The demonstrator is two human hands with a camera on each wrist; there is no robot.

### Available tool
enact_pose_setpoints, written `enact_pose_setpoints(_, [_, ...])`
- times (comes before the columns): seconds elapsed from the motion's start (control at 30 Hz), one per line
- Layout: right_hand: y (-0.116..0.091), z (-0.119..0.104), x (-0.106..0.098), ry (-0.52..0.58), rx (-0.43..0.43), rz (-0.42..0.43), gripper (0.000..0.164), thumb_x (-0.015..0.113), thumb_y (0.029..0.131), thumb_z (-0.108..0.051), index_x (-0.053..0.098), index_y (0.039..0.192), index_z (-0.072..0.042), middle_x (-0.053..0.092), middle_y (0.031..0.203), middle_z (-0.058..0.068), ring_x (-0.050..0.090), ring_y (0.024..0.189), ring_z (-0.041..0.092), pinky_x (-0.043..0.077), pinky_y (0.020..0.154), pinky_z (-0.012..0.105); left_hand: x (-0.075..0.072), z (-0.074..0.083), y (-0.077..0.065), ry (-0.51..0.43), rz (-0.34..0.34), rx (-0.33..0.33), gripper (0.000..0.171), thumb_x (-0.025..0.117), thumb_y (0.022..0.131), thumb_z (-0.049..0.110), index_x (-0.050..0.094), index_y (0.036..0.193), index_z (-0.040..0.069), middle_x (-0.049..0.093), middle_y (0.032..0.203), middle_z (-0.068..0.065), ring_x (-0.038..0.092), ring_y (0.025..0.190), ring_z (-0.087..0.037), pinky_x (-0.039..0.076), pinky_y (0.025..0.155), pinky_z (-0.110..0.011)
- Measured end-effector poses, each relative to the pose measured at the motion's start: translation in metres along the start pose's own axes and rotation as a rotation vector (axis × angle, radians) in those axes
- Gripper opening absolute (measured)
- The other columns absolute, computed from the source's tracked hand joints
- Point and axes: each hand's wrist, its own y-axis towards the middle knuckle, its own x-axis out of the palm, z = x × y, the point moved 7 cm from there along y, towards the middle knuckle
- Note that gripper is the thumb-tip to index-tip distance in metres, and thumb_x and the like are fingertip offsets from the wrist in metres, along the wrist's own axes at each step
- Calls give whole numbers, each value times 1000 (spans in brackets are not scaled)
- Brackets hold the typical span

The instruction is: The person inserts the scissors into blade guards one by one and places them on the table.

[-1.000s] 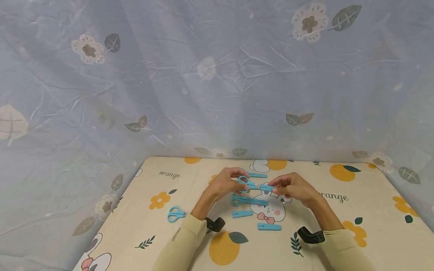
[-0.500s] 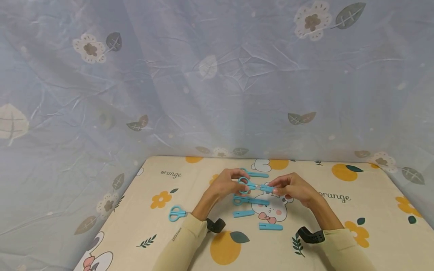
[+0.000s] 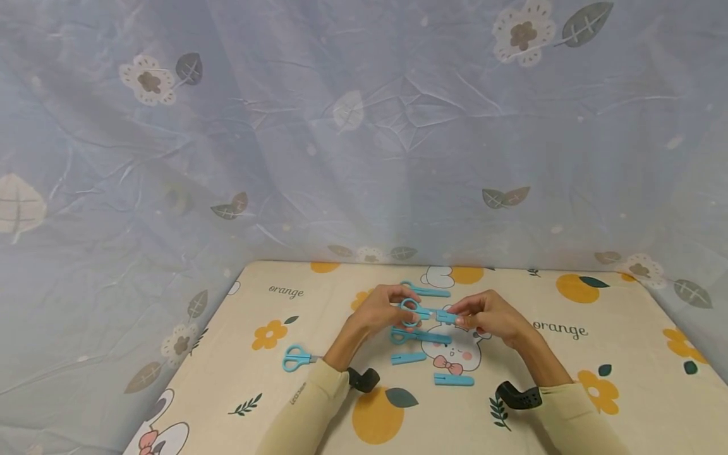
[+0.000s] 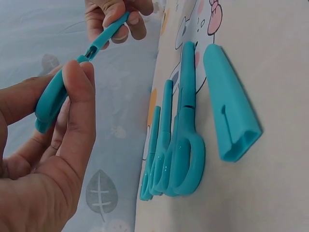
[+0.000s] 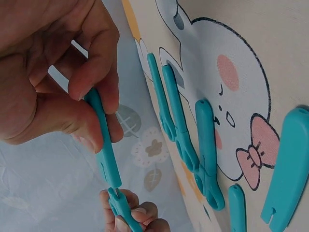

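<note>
My left hand [image 3: 380,311] pinches a pair of light-blue scissors [image 3: 411,308] by the finger loops, held above the table. My right hand [image 3: 493,316] pinches a matching blade cap [image 5: 105,150] between thumb and fingers. The cap's open end lies over the blades, and a short bit of metal shows between cap and handle. Beneath the hands lie several capped scissors [image 4: 187,125] in a row, one of them [image 3: 423,337] nearest me. Two loose caps, one [image 3: 408,358] to the left and another [image 3: 454,380] nearer me, lie in front of the row.
Uncapped scissors [image 3: 297,358] lie beside my left forearm, their blades partly hidden by it. A printed cream cloth [image 3: 227,354] covers the table. A floral grey-blue curtain [image 3: 364,158] hangs behind and at the sides. Each wrist wears a black camera mount [image 3: 519,395].
</note>
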Motion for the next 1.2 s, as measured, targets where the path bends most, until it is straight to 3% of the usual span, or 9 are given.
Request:
enact_pose_setpoints(0.27, [-1,-2,2,-31,-14,27,26,76,97,-5,78,121,5,69,89,7,57,75,22,49,56,29,2,-5,-1,-64,2,-27,34,76,90,-11,72,123,-3,69,99,-13,75,75,-19,68,71,-33])
enact_pose_setpoints(0.5, [-1,0,2,-30,-1,26,27,76,96,-6,78,121,4,70,89,6,58,75,22,46,55,29,4,-4,-2,-53,17,-21,31,76,89,-12,75,118,0,69,95,-8,76,74,-20,69,74,-41])
enact_pose_setpoints(0.8, [0,4,2,-38,16,34,27,77,96,-8,79,121,3,71,89,2,60,76,20,41,54,29,6,-1,-3,-55,0,-5,30,78,89,-11,76,117,2,70,96,-9,79,77,-23,68,69,-35])
enact_pose_setpoints(1.03, [0,4,2,-53,18,47,28,77,96,-8,79,121,2,72,90,5,61,78,20,44,59,31,6,-3,-2,-75,18,-19,31,76,90,-12,76,118,1,69,94,-10,80,91,-44,70,74,-42])
enact_pose_setpoints(1.1, [-1,4,2,-51,28,28,30,77,96,-10,78,124,2,72,93,4,62,81,21,42,59,31,7,-2,-3,-69,12,-14,31,76,91,-12,76,119,1,68,95,-9,80,93,-45,70,78,-45])
enact_pose_setpoints(1.2, [-2,5,0,-39,49,-10,33,77,97,-13,76,128,2,74,98,2,64,86,21,39,61,31,8,1,-5,-55,-4,-8,33,76,91,-11,76,121,2,68,96,-9,81,87,-36,69,84,-50])
